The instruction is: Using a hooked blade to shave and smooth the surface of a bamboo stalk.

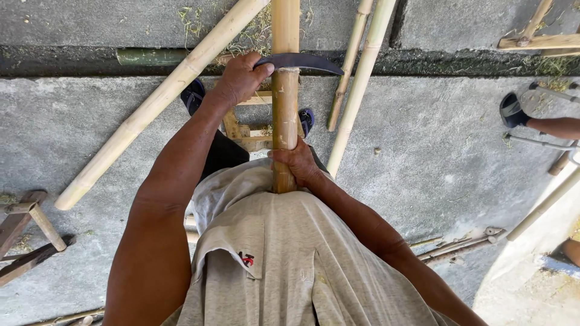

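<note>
The left hand's grip is closed around the handle of a curved dark blade, a sickle-like knife, whose edge lies across the thick bamboo pole at a node, the tip pointing right. The right hand's grip is wrapped tight around the same pole nearer the body, just above where its near end presses against the grey shirt. The pole runs from the person's middle straight away toward the far side, over a small wooden stand and between two feet in dark sandals.

On the concrete floor a long pale bamboo pole lies slanting at the left, and two thinner bamboo canes lie slanting at the right of the held pole. A dark gutter strip crosses the floor at the far side, strewn with green shavings. At the left edge stands a wooden frame. At the right edge another person's foot in a dark sandal shows, beside metal rods.
</note>
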